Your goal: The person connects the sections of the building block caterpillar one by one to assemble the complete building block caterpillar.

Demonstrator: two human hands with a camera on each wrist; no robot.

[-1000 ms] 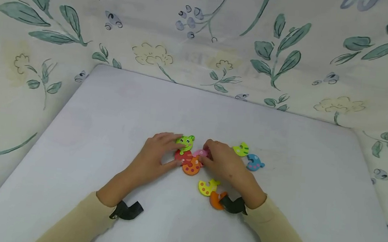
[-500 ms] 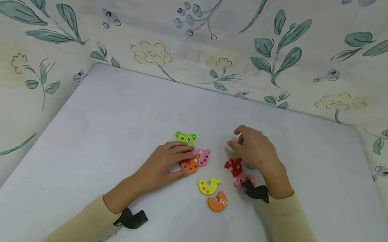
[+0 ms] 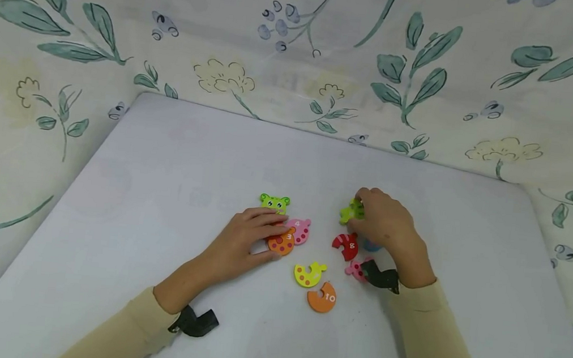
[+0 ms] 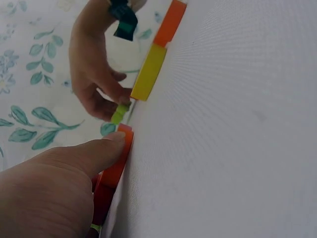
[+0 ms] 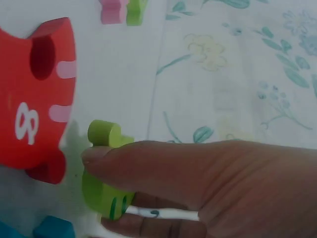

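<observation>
The right hand point(image 3: 387, 222) pinches a green striped piece point(image 3: 348, 212) between thumb and fingers; in the right wrist view the thumb lies on the green piece point(image 5: 101, 191). Around a joined group the left hand point(image 3: 240, 243) rests, fingers over its red part and thumb at the lower edge of the orange piece marked 3 point(image 3: 281, 244). A green head piece with eyes point(image 3: 274, 203) tops that group, and a pink piece marked 4 point(image 3: 300, 231) is at its right. In the left wrist view, the left thumb touches the orange piece point(image 4: 115, 166).
Loose on the white table point(image 3: 191, 153) lie a red piece marked 8 point(image 3: 345, 245), a pink piece point(image 3: 355, 269), a yellow piece point(image 3: 308, 275) and an orange piece marked 10 point(image 3: 322, 298). A blue piece point(image 3: 372, 245) is partly hidden by the right hand.
The right hand has left the pink piece of the group, moved right and taken hold of the green striped piece. The left hand has shifted slightly, its fingers now over the red part.
</observation>
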